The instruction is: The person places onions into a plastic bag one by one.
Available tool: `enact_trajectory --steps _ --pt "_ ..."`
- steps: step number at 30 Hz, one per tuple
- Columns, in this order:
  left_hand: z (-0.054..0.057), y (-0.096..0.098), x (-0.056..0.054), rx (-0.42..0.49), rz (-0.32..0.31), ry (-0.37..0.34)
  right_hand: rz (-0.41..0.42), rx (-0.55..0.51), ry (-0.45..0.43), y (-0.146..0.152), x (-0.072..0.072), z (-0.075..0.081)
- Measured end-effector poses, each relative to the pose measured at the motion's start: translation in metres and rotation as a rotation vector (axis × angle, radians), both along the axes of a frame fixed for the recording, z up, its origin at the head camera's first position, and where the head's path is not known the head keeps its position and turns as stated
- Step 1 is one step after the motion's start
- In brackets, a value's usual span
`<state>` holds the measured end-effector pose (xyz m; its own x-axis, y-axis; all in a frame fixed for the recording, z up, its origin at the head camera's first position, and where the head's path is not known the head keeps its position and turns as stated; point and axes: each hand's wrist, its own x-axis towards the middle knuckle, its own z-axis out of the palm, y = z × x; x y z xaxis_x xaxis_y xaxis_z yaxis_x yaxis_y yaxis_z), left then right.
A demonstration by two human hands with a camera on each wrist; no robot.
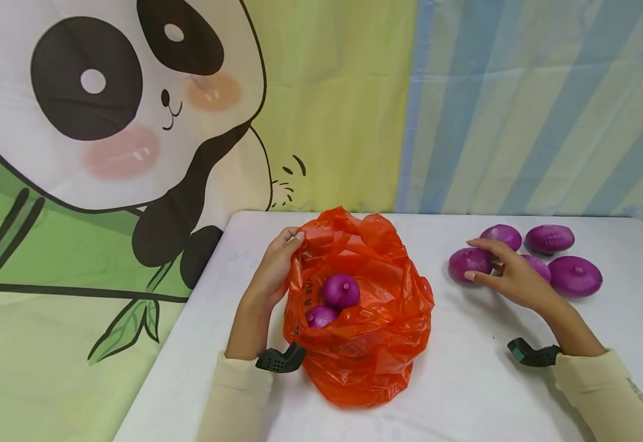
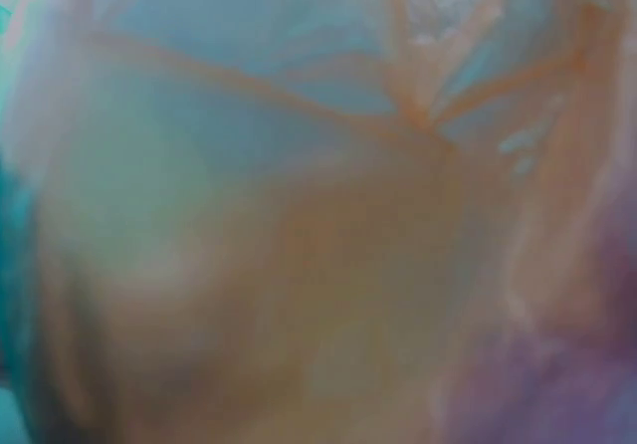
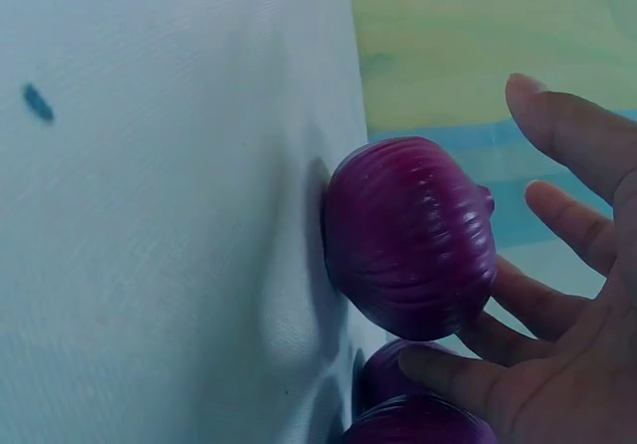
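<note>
An orange-red plastic bag (image 1: 377, 362) stands with its mouth open on the white table, two purple onions (image 1: 341, 291) inside it. My left hand (image 1: 273, 265) pinches the bag's left rim between thumb and fingers. Over at the right, my right hand (image 1: 512, 276) reaches over a group of onions, its fingers spread. The nearest onion (image 3: 410, 235) sits on the table in front of the palm, with a visible gap between it and the thumb. Blurred, see-through bag film (image 2: 299, 215) fills the left wrist view.
Several more purple onions (image 1: 575, 276) lie close together around the right hand. A cloth with a printed panda (image 1: 205, 37) and stripes hangs behind the white table (image 1: 465, 393). Dark cameras are strapped on both wrists.
</note>
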<state>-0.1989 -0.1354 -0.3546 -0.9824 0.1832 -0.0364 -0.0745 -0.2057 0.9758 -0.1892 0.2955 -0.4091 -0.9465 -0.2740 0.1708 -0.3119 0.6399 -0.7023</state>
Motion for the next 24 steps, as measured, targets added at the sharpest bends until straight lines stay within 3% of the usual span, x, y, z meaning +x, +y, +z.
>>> enact_trajectory --steps 3,10,20,24 --pt "0.000 0.000 0.000 0.002 0.000 -0.004 0.008 0.021 0.003 0.000 -0.001 -0.003" --pt "0.001 0.000 0.000 0.006 -0.010 -0.013 0.029 0.070 0.130 0.000 -0.004 -0.012" --pt "0.000 0.000 0.000 0.001 -0.010 -0.002 0.032 0.054 0.166 -0.004 -0.005 -0.008" --pt "0.000 0.000 0.000 0.001 -0.007 -0.008 0.034 0.022 0.139 -0.007 -0.003 -0.002"
